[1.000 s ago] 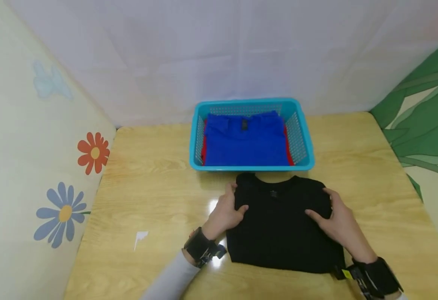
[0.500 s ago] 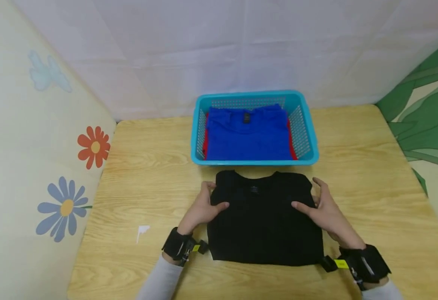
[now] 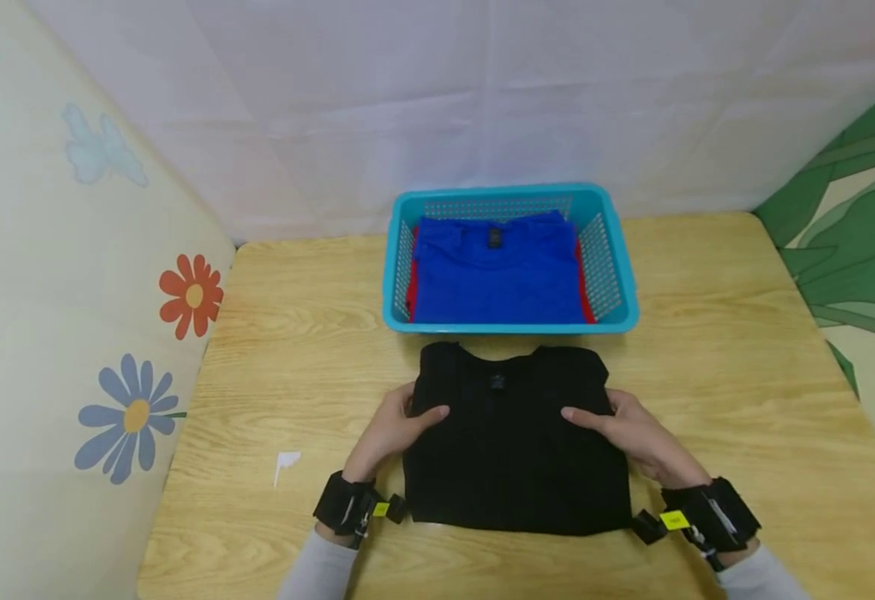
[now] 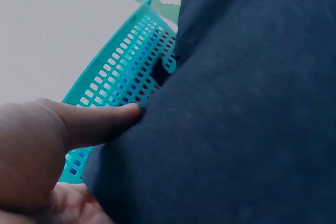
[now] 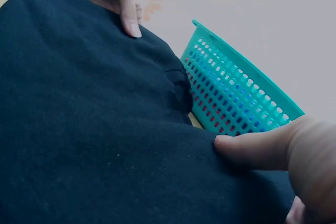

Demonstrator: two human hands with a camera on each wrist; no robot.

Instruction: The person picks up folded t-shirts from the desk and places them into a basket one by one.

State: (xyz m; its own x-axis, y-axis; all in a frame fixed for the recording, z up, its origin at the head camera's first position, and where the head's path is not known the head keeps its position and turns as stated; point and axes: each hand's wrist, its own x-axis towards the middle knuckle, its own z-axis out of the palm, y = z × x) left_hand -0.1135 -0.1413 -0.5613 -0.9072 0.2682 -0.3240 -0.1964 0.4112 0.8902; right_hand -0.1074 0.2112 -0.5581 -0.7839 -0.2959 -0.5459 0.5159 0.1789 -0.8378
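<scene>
A folded black T-shirt (image 3: 516,458) lies in front of the basket, its neckline and small label toward the basket. My left hand (image 3: 392,425) grips its left side, thumb on top and fingers under the edge. At the opposite side my right hand (image 3: 643,437) holds the cloth the same way, thumb pressed on the upper face. In the left wrist view the T-shirt (image 4: 226,108) fills the right half, and its edge lies between thumb and fingers. The right wrist view shows the right thumb (image 5: 257,148) on the cloth; most of that hand's fingers are hidden beneath it.
A turquoise perforated basket (image 3: 512,328) stands behind the T-shirt near the white back wall. Inside lies a folded blue T-shirt (image 3: 497,283), with red cloth (image 3: 586,287) showing under it. A small white mark (image 3: 286,461) is on the wooden table (image 3: 295,333) at left.
Both hands and the black T-shirt have shifted left in the head view, lining up below the basket. The right hand's fingers have drawn in around the cloth's edge. The head view has shifted slightly.
</scene>
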